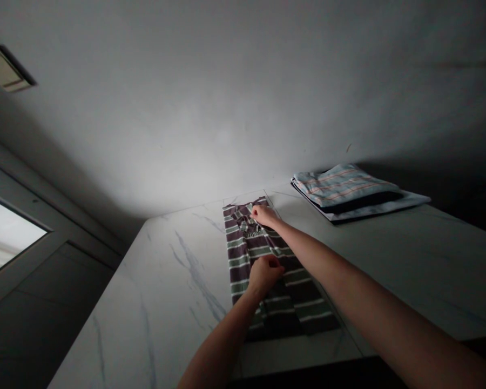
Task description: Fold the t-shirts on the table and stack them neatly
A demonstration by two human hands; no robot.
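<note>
A striped shirt in dark maroon, green and white lies lengthwise on the marbled white tabletop, its sides folded inward into a long narrow shape. At its far end my right hand pinches a bit of the striped cloth, which is bunched up there near some printed lettering. Closer to me, my left hand is over the middle of the shirt with its fingers curled together at the cloth; the fingertips are partly hidden and dark.
A stack of folded clothes, light blue striped on top with dark and white ones below, sits at the back right against the grey wall. At the left are a framed door and a wall switch.
</note>
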